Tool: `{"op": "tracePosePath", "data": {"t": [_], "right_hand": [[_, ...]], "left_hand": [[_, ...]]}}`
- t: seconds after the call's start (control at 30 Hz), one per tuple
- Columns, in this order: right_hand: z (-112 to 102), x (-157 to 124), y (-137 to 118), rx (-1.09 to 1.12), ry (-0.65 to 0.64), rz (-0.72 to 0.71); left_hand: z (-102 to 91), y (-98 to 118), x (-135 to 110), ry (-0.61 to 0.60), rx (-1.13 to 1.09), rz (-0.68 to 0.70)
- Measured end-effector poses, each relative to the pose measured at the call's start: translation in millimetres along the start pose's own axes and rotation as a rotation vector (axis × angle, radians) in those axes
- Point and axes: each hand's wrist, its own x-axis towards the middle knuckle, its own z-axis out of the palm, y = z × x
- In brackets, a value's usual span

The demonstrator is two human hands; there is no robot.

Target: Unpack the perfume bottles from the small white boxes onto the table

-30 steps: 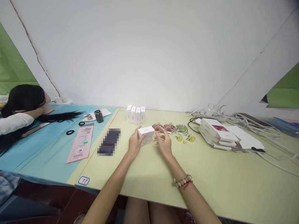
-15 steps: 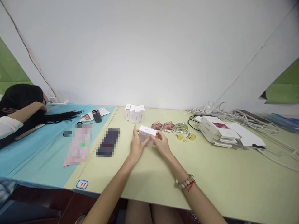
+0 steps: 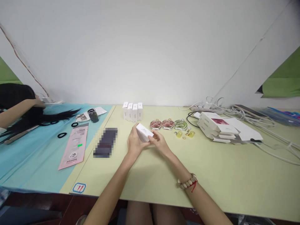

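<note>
A small white box (image 3: 144,132) is held over the pale green table (image 3: 211,168) between both of my hands. My left hand (image 3: 134,144) wraps its left side with the fingers closed on it. My right hand (image 3: 159,143) pinches its right end. A bead bracelet with a red thread (image 3: 187,183) sits on my right wrist. Behind the box stands a row of several small white boxes (image 3: 132,112). To the right of my hands lie two pink round bottles (image 3: 162,124) and a green one (image 3: 180,124), with small yellow bottles (image 3: 185,134) in front.
A stack of flat white boxes (image 3: 217,128) and tangled cables (image 3: 246,115) fill the back right. A dark blurred object (image 3: 105,142) lies to my left. On the blue cover (image 3: 35,156) are a pink packet (image 3: 73,147), hair ties, a dark jar (image 3: 93,115). Another person's arm and long hair (image 3: 21,109) are at far left.
The box has tilted and come slightly closer, and my right hand has closed on its end. The person at left has lifted an arm and shifted leftward in view.
</note>
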Motion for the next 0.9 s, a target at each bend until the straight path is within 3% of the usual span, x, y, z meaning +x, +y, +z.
{"op": "tracePosePath", "data": {"t": [0.17,0.47,0.63,0.77,0.9], "right_hand": [[-4.3,-0.8,1.0,-0.144,-0.035,-0.103],[1.2,-9.2,-7.6,-0.497,0.005,-0.144],[-2.7,-8.3,-11.2,-0.376,-0.069,-0.117],[-6.0,-6.8,-6.9,-0.191,-0.215,-0.049],[-2.4,-6.5,-0.5,-0.250,-0.192,-0.023]], "left_hand": [[5.4,2.1,-0.7,0.094,0.016,0.269],[8.7,1.1,-0.4,0.089,0.029,0.304],[5.8,-0.5,-0.1,0.071,0.053,0.329],[1.2,-2.8,-1.0,-0.055,0.102,0.445],[2.5,-7.3,-1.0,-0.149,0.181,0.539]]}}
